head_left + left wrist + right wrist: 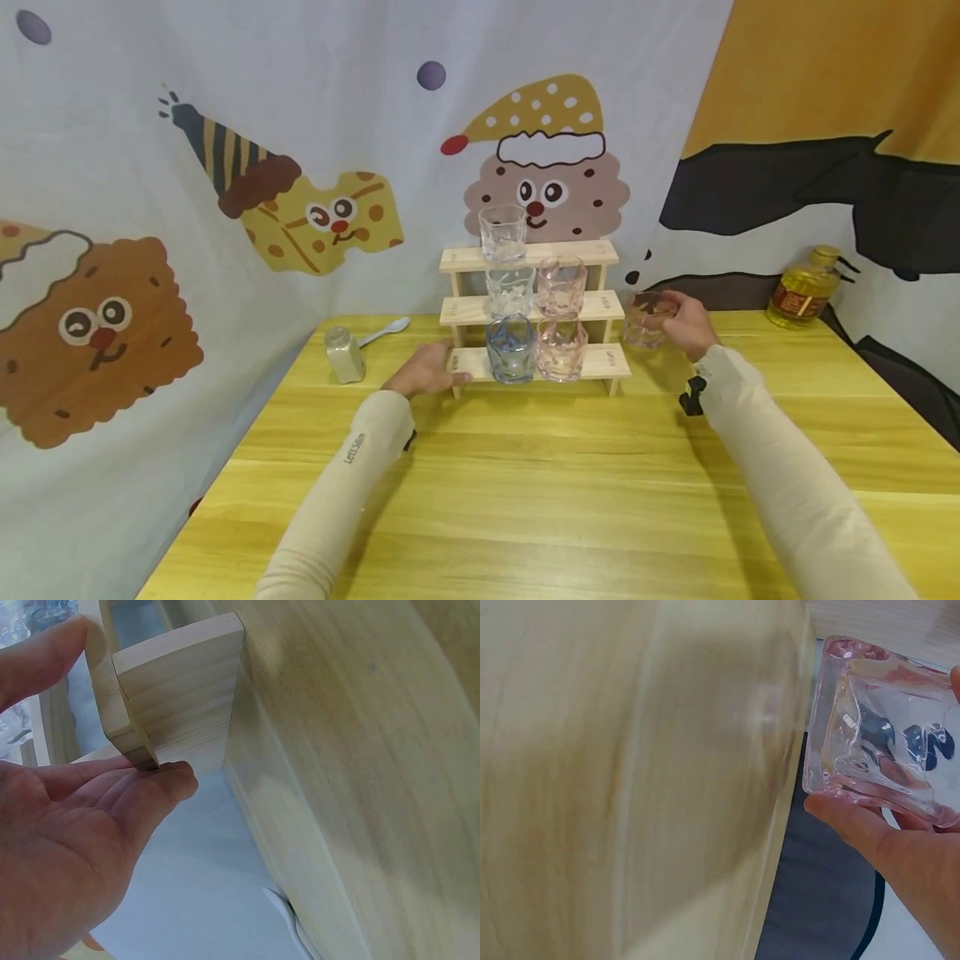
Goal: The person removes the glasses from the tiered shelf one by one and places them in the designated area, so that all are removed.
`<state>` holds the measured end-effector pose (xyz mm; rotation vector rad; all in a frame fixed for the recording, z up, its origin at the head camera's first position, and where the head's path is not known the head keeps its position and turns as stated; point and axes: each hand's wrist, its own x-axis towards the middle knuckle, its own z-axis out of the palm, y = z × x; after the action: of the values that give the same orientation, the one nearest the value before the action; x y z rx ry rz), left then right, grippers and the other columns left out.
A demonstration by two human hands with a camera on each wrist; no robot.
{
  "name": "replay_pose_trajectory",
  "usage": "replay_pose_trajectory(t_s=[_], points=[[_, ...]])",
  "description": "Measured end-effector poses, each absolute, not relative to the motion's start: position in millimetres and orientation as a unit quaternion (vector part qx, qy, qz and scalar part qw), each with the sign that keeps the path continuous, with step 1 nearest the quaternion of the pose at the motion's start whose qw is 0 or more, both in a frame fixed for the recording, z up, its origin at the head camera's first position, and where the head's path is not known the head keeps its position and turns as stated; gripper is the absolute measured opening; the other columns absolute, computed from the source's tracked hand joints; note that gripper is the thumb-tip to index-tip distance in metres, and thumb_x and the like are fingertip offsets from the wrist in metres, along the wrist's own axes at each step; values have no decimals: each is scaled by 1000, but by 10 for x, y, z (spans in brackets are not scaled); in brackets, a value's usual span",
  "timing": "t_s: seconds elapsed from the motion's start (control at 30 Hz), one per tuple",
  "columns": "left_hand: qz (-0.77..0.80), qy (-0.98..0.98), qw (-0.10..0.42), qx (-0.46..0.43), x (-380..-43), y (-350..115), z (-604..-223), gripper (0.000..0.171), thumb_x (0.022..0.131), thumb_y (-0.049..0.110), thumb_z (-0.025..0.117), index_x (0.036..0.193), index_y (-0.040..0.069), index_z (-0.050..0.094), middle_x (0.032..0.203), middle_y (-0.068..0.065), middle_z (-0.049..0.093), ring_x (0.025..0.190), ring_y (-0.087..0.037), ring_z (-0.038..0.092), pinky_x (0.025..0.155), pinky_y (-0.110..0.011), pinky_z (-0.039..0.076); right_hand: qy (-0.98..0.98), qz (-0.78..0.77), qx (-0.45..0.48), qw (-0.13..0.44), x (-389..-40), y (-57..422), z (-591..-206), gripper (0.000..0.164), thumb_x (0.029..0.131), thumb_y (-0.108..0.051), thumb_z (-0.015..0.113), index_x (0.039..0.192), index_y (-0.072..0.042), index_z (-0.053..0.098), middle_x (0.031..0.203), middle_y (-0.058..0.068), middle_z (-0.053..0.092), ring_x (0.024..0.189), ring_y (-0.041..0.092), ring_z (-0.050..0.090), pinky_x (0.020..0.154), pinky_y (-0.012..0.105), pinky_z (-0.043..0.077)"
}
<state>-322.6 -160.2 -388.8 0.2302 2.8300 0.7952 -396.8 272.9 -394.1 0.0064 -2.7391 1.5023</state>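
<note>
A three-tier wooden display stand (pixel 609 360) stands at the back of the table. My left hand (pixel 426 372) holds the left end of its lowest step, thumb over the top and fingers at the end in the left wrist view. Right of the stand, my right hand (pixel 692 323) grips a pink-tinted glass tumbler (pixel 885 727) by its sides, low over the table. On the lowest step are a blue tumbler (pixel 512 354) and a pink tumbler (pixel 562 354). The middle step bears a clear tumbler (pixel 510 292) and another pink one (pixel 562 287). A clear tumbler (pixel 502 233) tops the stand.
At the left back are a jar of pale contents (pixel 345 357) and a white spoon (pixel 386 331). An oil bottle (pixel 802 292) stands at the right back. A printed cloth (pixel 360 100) hangs behind the wooden table (pixel 525 500).
</note>
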Motion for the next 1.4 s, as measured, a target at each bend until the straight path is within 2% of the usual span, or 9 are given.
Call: replay_pose_trajectory(t_s=[0.3,0.73,1.07,1.2,1.4], points=[[256,958,90,91,-3226,-1603,-3874,79,94,35,71,155,1,34,151,-24,49,141,-42,45,120,-53,37,-874,485,27,10,-3961,2678,-4018,86,90,-12,70,157,5,19,150,35,40,134,49,43,112,61,40],[258,958,83,89,-3230,-1607,-3896,76,93,33,72,153,1,37,145,-22,55,137,-40,50,117,-52,42,-870,493,22,8,-4003,2648,-4082,86,90,-10,70,158,3,19,152,33,39,135,48,42,113,61,39],[244,962,94,79,-3208,-1612,-3916,81,95,36,70,156,0,31,154,-23,45,144,-41,41,120,-53,37,-864,501,44,-2,-3984,2698,-4131,84,91,-8,69,159,3,19,150,33,41,133,46,43,110,56,41],[246,961,102,78,-3192,-1612,-3927,82,95,36,69,157,0,28,155,-24,44,145,-42,40,119,-54,37,-872,489,37,-16,-3986,2716,-4116,86,91,-9,69,159,1,18,153,32,39,136,47,40,114,59,38],[260,958,96,77,-3211,-1600,-3905,81,96,36,69,158,3,27,156,-22,43,145,-40,40,120,-54,37,-888,455,51,-31,-3996,2729,-4008,97,90,-13,72,162,-4,7,162,31,25,149,51,23,119,68,27]])
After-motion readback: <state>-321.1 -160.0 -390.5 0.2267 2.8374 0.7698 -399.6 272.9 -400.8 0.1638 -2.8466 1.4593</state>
